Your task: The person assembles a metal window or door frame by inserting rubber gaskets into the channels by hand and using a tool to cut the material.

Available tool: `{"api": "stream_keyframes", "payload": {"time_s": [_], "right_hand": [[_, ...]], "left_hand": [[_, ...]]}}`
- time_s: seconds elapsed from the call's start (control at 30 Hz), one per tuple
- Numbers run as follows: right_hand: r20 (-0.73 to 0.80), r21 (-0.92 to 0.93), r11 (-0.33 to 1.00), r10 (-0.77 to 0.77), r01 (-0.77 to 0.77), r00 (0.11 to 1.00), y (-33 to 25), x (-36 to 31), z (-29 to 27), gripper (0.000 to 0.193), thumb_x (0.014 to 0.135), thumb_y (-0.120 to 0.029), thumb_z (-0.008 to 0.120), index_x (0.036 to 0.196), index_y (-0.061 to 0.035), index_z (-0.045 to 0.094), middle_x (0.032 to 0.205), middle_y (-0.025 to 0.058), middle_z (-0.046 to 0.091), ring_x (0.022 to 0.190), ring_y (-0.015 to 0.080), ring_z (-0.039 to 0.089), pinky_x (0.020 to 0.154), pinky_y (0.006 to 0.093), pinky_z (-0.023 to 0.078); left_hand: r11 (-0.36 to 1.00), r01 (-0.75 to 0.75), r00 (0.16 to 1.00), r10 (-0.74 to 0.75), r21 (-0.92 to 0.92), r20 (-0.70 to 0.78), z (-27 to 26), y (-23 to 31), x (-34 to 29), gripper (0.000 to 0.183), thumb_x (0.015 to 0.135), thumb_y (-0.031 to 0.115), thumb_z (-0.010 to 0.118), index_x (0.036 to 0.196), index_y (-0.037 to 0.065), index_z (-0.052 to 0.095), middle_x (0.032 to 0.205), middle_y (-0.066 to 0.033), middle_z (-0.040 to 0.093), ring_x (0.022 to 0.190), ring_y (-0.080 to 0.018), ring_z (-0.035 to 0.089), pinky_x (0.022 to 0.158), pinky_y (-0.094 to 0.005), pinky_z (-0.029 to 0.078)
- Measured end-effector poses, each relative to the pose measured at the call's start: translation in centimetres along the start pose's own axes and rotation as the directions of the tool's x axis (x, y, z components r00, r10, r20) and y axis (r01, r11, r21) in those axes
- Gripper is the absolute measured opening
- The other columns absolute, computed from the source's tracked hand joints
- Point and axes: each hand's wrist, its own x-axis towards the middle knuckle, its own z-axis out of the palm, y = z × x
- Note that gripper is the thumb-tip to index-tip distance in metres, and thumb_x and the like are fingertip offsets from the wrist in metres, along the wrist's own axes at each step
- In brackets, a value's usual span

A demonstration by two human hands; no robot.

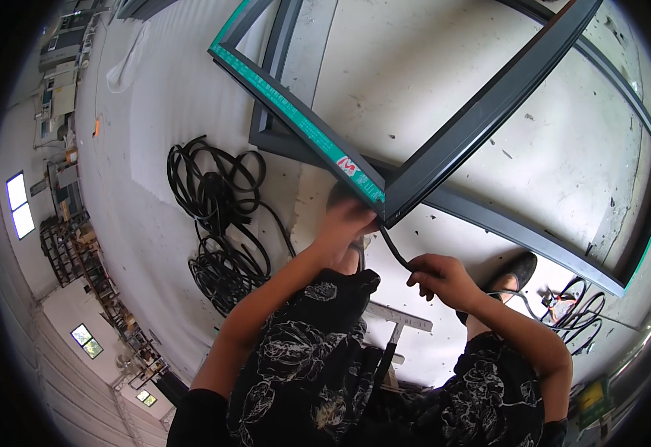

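A dark grey window-type frame (482, 104) tilts in front of me, its near corner pointing toward me. Green printed film (295, 115) covers the side running up to the left. At that corner is my left hand (344, 227), its fingers smeared by motion and partly hidden, so their grip does not show. A thin black rubber strip (394, 247) runs from the corner down to my right hand (444, 281). The thumb and fingers of that hand are closed on the strip, a little below and right of the corner.
Coils of black strip (217, 197) lie on the pale floor at left. Another frame (489, 220) sits beneath the tilted one. Near my right shoe (517, 272) is a tangle of dark cord (582, 309). A metal bar (400, 316) shows between my knees; shelving (90, 253) lines the left wall.
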Motion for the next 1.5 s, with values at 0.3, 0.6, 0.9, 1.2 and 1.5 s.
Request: {"api": "stream_keyframes", "payload": {"time_s": [0.3,0.6,0.9,1.2,1.5], "right_hand": [[-0.080,0.000,1.000,-0.027,0.027,0.996,0.4,0.6,0.1,0.023,0.088,-0.005,0.053,0.109,0.0038,0.053,0.084,0.0086,0.064,0.063,0.0103,0.057,0.055,0.0242,0.050],[-0.102,-0.023,0.999,-0.047,0.045,0.994,0.7,0.8,0.4,0.021,0.087,-0.005,0.052,0.106,0.0046,0.053,0.082,0.0100,0.063,0.063,0.0129,0.059,0.057,0.0262,0.050],[-0.134,-0.090,0.994,-0.069,0.057,0.989,0.9,0.8,0.4,0.021,0.086,-0.005,0.053,0.105,0.0045,0.054,0.081,0.0103,0.063,0.063,0.0142,0.061,0.057,0.0269,0.051],[-0.189,-0.129,0.991,-0.055,0.031,0.980,0.8,0.1,-0.2,0.022,0.087,-0.003,0.053,0.108,0.0034,0.054,0.084,0.0085,0.064,0.063,0.0110,0.057,0.058,0.0249,0.049],[-0.214,-0.294,0.954,-0.117,0.050,0.970,1.3,0.1,-0.6,0.020,0.084,-0.009,0.058,0.102,-0.0007,0.059,0.085,0.0143,0.065,0.071,0.0230,0.064,0.065,0.0333,0.051]], "left_hand": [[0.996,0.013,0.999,-0.008,-0.091,0.053,-0.7,-0.5,0.7,0.018,0.092,0.011,0.049,0.104,-0.002,0.052,0.101,-0.0117,0.060,0.094,-0.0246,0.062,0.087,-0.0376,0.051],[0.941,-0.208,0.969,0.162,0.265,0.187,-2.7,-2.9,1.6,0.018,0.091,0.009,0.052,0.106,-0.001,0.053,0.101,-0.0095,0.059,0.093,-0.0224,0.061,0.088,-0.0363,0.051],[0.990,0.136,0.979,-0.128,-0.035,0.161,-0.5,-1.7,0.7,0.017,0.087,0.006,0.056,0.103,0.000,0.055,0.097,-0.0088,0.060,0.090,-0.0217,0.061,0.085,-0.0350,0.052],[0.977,0.211,0.978,-0.210,0.025,-0.013,-1.7,1.4,1.6,0.019,0.087,0.010,0.057,0.104,0.002,0.056,0.097,-0.0089,0.062,0.091,-0.0214,0.062,0.084,-0.0344,0.052],[0.968,-0.124,0.974,0.076,-0.217,-0.215,-12.5,8.6,8.6,0.013,0.087,0.012,0.056,0.098,0.005,0.056,0.096,-0.0084,0.062,0.094,-0.0218,0.059,0.086,-0.0398,0.047]]}}
